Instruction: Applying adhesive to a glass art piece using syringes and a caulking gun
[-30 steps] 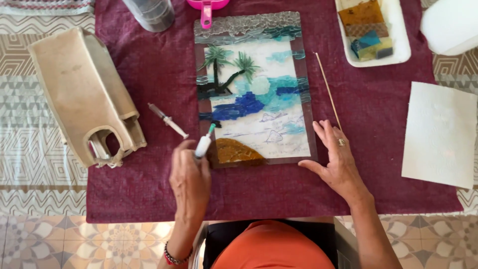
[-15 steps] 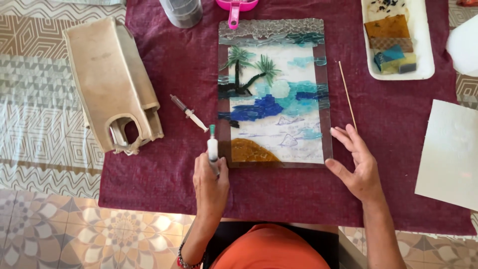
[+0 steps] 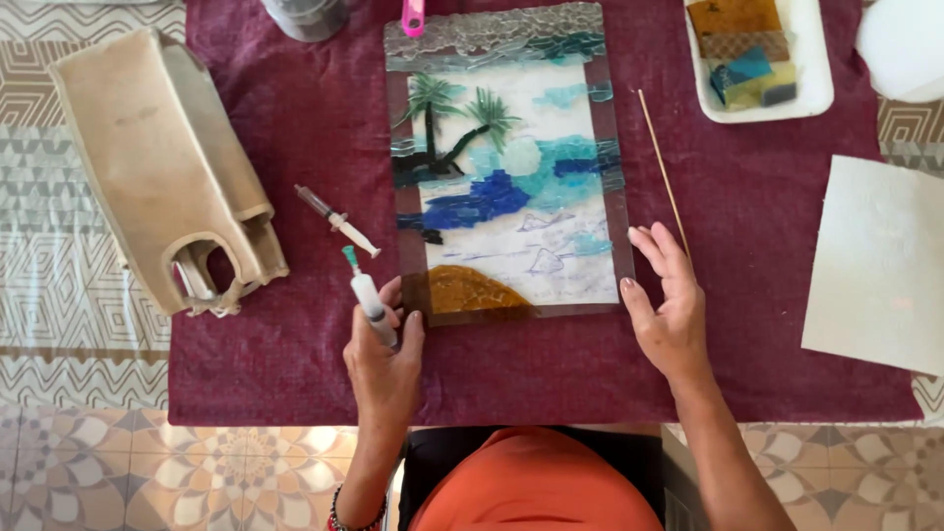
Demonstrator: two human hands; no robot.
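We are gripping a small glue syringe with a green tip [image 3: 366, 295] in our left hand [image 3: 383, 359], fingers closed around its barrel, the tip pointing to the far side, just beside the near left corner of the glass mosaic panel [image 3: 506, 162]. Our right hand [image 3: 669, 300] is resting open, holding nothing, with the fingers spread and lying against the near right edge of the panel. The panel is lying flat on the maroon cloth [image 3: 767, 295], and it is showing palm trees, blue water, white ground and an amber mound at its near edge. A second syringe [image 3: 336, 220] is lying on the cloth to the left of the panel, apart from our left hand. A thin wooden stick [image 3: 663, 167] is lying just right of the panel, its near end close to our right fingers. Far right, a white tray [image 3: 811, 59] is holding coloured glass pieces. A beige ceramic house-shaped piece [image 3: 162, 162] is lying at the left edge of the cloth, and a white sheet [image 3: 880, 261] is lying at the right.
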